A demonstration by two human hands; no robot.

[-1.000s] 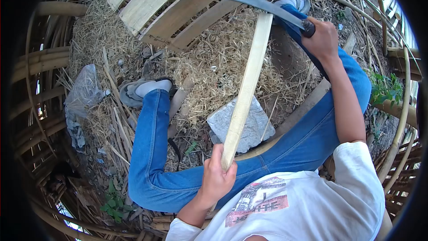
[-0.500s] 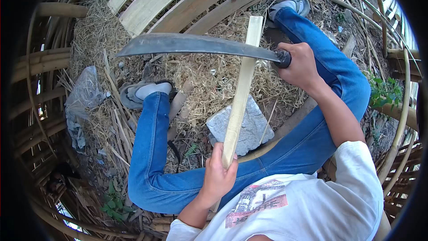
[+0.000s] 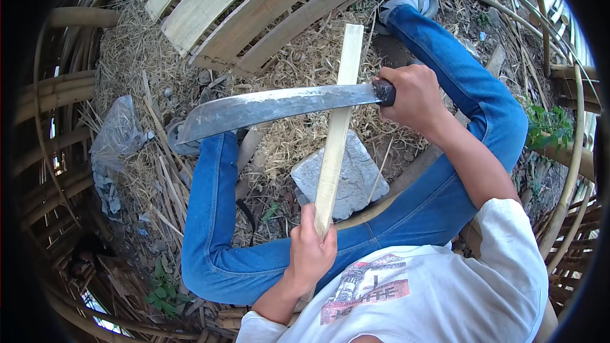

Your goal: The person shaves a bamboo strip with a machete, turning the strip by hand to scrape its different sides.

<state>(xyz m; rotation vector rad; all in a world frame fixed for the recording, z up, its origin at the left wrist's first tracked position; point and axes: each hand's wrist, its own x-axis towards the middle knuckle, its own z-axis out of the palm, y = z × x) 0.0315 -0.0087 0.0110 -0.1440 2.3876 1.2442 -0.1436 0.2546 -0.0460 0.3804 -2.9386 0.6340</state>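
Note:
My left hand is closed around the lower end of a pale bamboo strip, which points up and away from my lap. My right hand grips the dark handle of a machete. Its long curved blade reaches left across the upper part of the strip, the broad tip near my left shoe. The blade covers a short section of the strip; whether the two touch I cannot tell. Beneath the strip, between my legs, lies a grey stone block.
Pale wooden slats lie at the top. Shavings cover the ground between my jeans-clad legs. A clear plastic bag lies at left. Bamboo poles line the left side, and green leaves grow at right.
The machete has come down toward me and a little left, its tip dropping lower and the blade's flat face turning into view. My left hand and the strip have hardly moved.

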